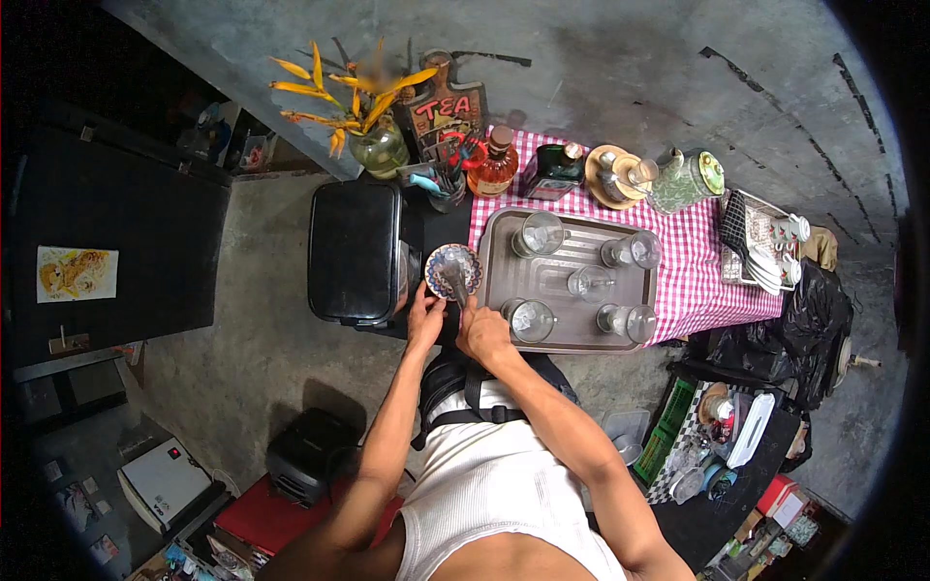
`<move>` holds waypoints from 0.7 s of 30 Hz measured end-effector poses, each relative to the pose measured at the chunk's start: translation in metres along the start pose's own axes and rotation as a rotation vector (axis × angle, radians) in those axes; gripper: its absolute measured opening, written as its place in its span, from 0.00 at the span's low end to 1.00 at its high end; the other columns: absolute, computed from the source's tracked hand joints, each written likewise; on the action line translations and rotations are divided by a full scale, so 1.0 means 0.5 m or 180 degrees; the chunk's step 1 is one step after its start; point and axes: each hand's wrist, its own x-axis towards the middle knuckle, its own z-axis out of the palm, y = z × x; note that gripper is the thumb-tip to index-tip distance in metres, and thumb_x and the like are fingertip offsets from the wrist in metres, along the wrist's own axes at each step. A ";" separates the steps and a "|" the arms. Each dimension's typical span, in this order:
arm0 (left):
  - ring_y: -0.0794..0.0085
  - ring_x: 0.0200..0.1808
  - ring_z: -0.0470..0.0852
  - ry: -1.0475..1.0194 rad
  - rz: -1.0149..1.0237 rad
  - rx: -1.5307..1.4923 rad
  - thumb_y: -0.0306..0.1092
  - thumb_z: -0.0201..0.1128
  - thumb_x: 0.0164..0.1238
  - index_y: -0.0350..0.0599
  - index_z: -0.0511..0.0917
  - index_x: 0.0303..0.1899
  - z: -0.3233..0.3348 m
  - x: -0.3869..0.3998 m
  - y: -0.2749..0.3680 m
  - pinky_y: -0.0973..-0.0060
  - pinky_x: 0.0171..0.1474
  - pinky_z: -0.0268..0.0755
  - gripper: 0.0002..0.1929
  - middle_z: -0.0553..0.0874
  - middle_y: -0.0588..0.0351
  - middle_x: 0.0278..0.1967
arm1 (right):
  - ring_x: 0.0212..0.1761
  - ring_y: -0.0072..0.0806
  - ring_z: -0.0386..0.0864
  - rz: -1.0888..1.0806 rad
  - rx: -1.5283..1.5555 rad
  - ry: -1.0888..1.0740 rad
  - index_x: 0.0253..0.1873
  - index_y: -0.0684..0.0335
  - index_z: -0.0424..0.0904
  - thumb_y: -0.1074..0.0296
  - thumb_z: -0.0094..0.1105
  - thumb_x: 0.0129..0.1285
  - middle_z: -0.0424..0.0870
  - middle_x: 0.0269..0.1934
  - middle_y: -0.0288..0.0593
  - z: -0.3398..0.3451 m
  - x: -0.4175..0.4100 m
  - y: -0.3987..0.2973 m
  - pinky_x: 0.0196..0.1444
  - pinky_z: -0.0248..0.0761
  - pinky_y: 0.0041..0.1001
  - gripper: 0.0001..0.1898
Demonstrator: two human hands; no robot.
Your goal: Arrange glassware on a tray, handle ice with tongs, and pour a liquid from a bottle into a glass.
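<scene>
Just left of the tray, a small patterned bowl [430,267] holds clear pieces that look like ice. My left hand [424,321] grips its near-left rim between thumb and fingers. In my right hand [484,332] is the handle of a metal utensil [455,279], spoon or tongs, whose far end dips into the bowl. On the brown serving tray [496,287] stand several clear glasses, among them a mug [538,235] at the back left, a mug [531,322] at the front left and a smaller glass [591,284] in the middle. The left mugs hold clear, ice-like pieces.
A black lidded box [354,250] stands left of the bowl. Behind the tray are an amber bottle [494,165], a dark green bottle [554,171], a green teapot [683,181] and a flower vase [379,149]. A wire rack [735,263] with cups sits right.
</scene>
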 end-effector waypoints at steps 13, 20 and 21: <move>0.68 0.37 0.84 -0.0049 -0.0124 0.0150 0.30 0.59 0.67 0.40 0.59 0.69 -0.009 -0.004 0.000 0.73 0.42 0.77 0.31 0.84 0.49 0.44 | 0.41 0.57 0.82 0.0005 0.0073 0.0041 0.50 0.68 0.67 0.59 0.55 0.61 0.83 0.36 0.61 -0.031 -0.047 0.011 0.43 0.77 0.45 0.20; 0.69 0.37 0.84 -0.0087 -0.0076 0.0082 0.29 0.59 0.66 0.40 0.60 0.69 -0.002 -0.006 -0.001 0.74 0.41 0.78 0.30 0.84 0.50 0.45 | 0.39 0.57 0.83 -0.0077 0.0249 0.0211 0.52 0.68 0.66 0.56 0.54 0.62 0.83 0.33 0.62 -0.022 -0.012 0.011 0.43 0.77 0.46 0.22; 0.69 0.37 0.84 -0.0085 -0.0076 0.0084 0.29 0.59 0.66 0.40 0.60 0.69 -0.002 -0.007 0.001 0.74 0.41 0.78 0.30 0.84 0.50 0.45 | 0.39 0.57 0.83 -0.0079 0.0251 0.0211 0.52 0.68 0.66 0.56 0.54 0.62 0.83 0.33 0.62 -0.018 -0.005 0.012 0.43 0.77 0.46 0.22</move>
